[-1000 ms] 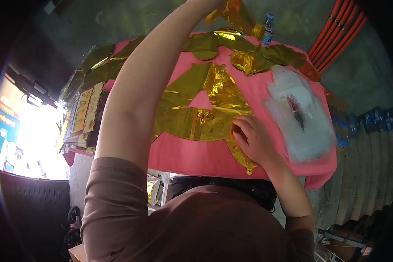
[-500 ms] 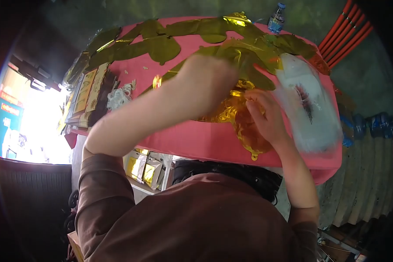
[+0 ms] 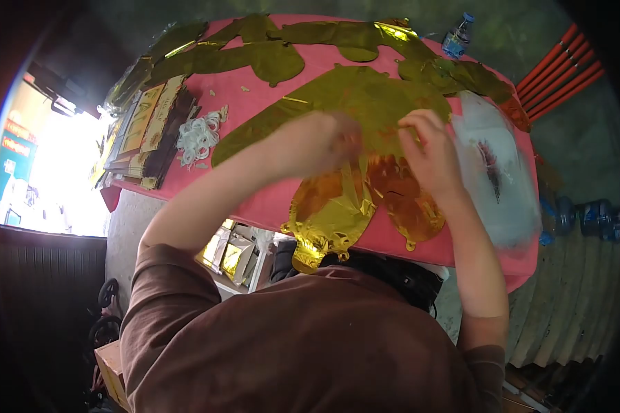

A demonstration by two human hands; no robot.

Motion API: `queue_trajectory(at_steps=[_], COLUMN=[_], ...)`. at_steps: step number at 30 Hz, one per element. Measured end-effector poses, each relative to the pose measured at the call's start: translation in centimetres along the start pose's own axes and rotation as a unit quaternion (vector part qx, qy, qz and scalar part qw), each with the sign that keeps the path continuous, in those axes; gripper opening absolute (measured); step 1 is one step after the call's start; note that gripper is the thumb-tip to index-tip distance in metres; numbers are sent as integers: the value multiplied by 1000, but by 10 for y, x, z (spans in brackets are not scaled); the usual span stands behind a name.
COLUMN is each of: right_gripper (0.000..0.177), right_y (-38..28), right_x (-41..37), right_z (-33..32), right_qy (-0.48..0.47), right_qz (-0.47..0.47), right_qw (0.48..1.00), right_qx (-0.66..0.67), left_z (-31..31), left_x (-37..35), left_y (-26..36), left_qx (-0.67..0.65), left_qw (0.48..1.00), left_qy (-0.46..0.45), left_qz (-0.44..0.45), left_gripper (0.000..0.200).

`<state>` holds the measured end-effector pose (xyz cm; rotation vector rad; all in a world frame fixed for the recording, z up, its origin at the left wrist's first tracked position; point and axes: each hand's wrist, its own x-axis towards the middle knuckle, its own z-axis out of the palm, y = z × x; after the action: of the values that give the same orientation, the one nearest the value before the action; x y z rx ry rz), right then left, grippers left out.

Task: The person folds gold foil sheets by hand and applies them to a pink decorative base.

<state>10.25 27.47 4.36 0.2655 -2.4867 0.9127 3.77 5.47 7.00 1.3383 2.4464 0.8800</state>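
Observation:
A flat gold foil balloon lies before me, its shiny lower lobes hanging toward the table's front edge. At its upper left is my left hand, fingers smeared by motion and over the foil. My right hand is at the upper right, thumb and fingertips curled close together at the foil. Beneath and beyond both hands spreads an olive-gold foil sheet. More flat gold foil balloons lie along the far side.
A pink cloth covers the table. To the left are stacked packages and a heap of white ribbon-like loops. A clear plastic bag lies right, with a water bottle at the back. Red poles stand beyond.
The gold foil has been spread out, and its left lobe now hangs toward me over the front edge. My left hand moved lower and left; my right hand moved slightly up.

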Motion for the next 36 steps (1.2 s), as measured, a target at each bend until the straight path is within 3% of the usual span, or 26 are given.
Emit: queue_trajectory(at_steps=[1,2,3,5,6,8,11,21,36], right_gripper=[15,26,26,43,43,60,64,62,62], right_y=[-2,-2,-5,-10,-6,0,2,1,8], right_x=[-3,-5,-7,-10,-13,-17,-18,4,6], right_z=[8,16,24,39,50,67,75,85,81], right_qy=[-20,-80,-82,-146,-147,-160,-213,-261,-268], right_qz=[-29,15,14,23,23,2,10,-14,-43], right_qw=[999,996,996,983,983,974,960,951,943], right_qx=[-38,-31,-31,-112,-111,-159,-182,-163,-191], left_z=[0,2,3,5,10,16,23,16,19], left_x=[6,9,11,13,12,9,5,4,-4], left_y=[-26,-52,-70,-100,-115,-130,-136,-133,-142], left_qx=[62,124,124,201,200,214,216,147,203], left_qw=[997,988,988,963,963,969,969,983,975], left_qy=[45,90,91,150,150,69,87,99,88], left_qz=[16,32,31,97,96,99,84,54,21], left_gripper=[31,33,33,40,40,46,48,46,45])
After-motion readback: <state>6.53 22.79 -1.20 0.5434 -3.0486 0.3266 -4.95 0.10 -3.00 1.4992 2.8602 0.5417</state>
